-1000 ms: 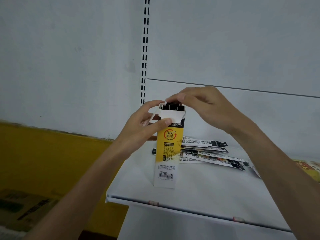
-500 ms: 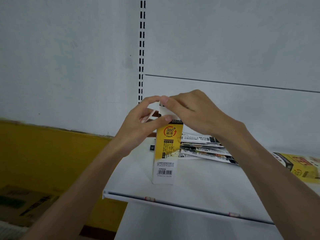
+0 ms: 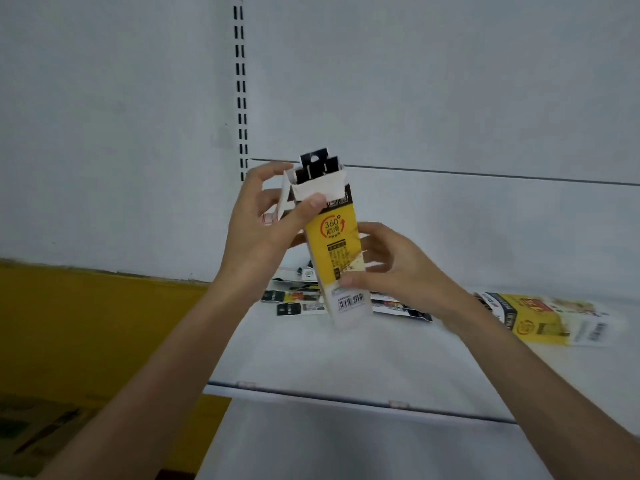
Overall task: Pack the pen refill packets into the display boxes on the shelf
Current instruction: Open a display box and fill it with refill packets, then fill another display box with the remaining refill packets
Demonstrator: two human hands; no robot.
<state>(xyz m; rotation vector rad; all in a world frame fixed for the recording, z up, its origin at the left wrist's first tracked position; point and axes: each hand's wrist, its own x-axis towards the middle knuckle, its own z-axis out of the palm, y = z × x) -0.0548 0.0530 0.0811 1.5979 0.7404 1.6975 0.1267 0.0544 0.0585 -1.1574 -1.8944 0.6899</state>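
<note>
A tall yellow and white display box (image 3: 341, 251) is lifted off the white shelf (image 3: 346, 358) and tilted slightly left. Black packet tops (image 3: 317, 166) stick out of its open mouth, with the white flap folded forward. My left hand (image 3: 263, 226) grips the box near the top, thumb across the front. Lower down, my right hand (image 3: 388, 268) holds the box's right side, thumb near the barcode. Several loose pen refill packets (image 3: 294, 301) lie on the shelf behind the box.
A second yellow display box (image 3: 540, 320) lies flat on the shelf at the right. A slotted upright (image 3: 240, 84) runs up the grey back wall. Left of the shelf are a yellow wall (image 3: 86, 327) and a cardboard box (image 3: 38, 431) on the floor.
The box has been lifted off the shelf and tilted. My right hand has left the box's top and moved down to its lower right side; the packet tops now stick out.
</note>
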